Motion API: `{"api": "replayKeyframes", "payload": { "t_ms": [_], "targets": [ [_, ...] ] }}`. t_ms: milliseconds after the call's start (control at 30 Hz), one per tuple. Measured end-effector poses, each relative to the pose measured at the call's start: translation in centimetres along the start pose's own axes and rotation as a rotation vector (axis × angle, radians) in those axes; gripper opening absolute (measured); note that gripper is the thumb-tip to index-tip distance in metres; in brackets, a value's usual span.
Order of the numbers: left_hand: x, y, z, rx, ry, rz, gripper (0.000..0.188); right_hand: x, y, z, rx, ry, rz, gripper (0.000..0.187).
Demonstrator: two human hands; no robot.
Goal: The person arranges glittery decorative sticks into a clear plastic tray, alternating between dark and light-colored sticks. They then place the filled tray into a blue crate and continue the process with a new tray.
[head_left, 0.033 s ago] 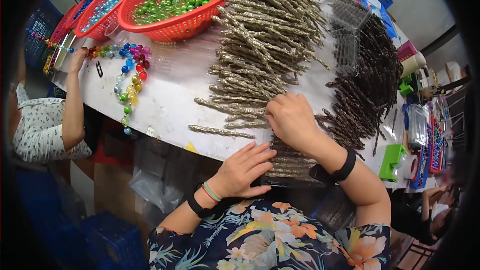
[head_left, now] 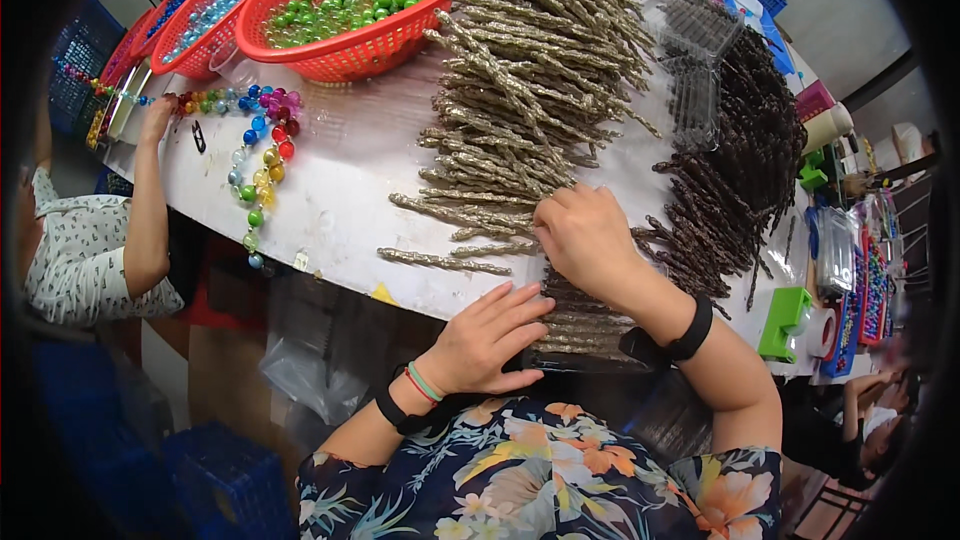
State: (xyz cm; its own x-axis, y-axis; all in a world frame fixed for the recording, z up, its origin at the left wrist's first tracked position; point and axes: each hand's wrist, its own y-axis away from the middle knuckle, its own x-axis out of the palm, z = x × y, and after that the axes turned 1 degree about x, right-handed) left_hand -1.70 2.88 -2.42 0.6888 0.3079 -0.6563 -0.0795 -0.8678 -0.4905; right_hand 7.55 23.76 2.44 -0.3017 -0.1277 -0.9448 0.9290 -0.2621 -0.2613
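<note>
My right hand [head_left: 592,243] is closed, its bent fingers pinched over the right ends of gold twisted sticks [head_left: 490,221]; the fingertips are partly hidden. Beyond it spreads a large pile of the same glittery gold sticks [head_left: 540,60]. Between my body and the right hand, a clear plastic tray [head_left: 590,363] holds rows of brownish-gold sticks [head_left: 578,332], partly covered by my right wrist. My left hand [head_left: 488,338] lies open, fingers stretched out, its tips at the tray's left side. One loose gold stick [head_left: 440,261] rests above those fingers.
Dark brown sticks [head_left: 740,140] are heaped to the right, with clear plastic boxes [head_left: 695,100] against them. Far left stand red baskets of beads [head_left: 350,65]. A bead string [head_left: 262,155] hangs over the table edge beside another person's hand [head_left: 157,120]. A green tape dispenser [head_left: 785,323] stands right.
</note>
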Motion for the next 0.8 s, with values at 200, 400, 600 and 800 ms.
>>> {"api": "replayKeyframes", "payload": {
  "t_ms": [200,400,600,800],
  "targets": [
    [-0.1,0.2,-0.1,-0.005,-0.001,0.011,0.052,-1.3,0.1,0.4,-0.036,-0.12,-0.151,0.008],
    [0.0,-0.2,0.1,-0.027,0.025,-0.005,0.051,-8.3,4.4,0.3,0.516,-0.942,0.0,0.009],
    [0.3,-0.1,0.0,-0.037,0.022,0.0,0.05,-8.9,11.4,-0.3,0.526,-0.832,0.215,0.008],
    [0.2,-0.1,0.1,-0.036,0.017,0.001,0.048,-8.5,13.5,-0.3,0.302,-0.641,0.271,0.007]
  ]
}}
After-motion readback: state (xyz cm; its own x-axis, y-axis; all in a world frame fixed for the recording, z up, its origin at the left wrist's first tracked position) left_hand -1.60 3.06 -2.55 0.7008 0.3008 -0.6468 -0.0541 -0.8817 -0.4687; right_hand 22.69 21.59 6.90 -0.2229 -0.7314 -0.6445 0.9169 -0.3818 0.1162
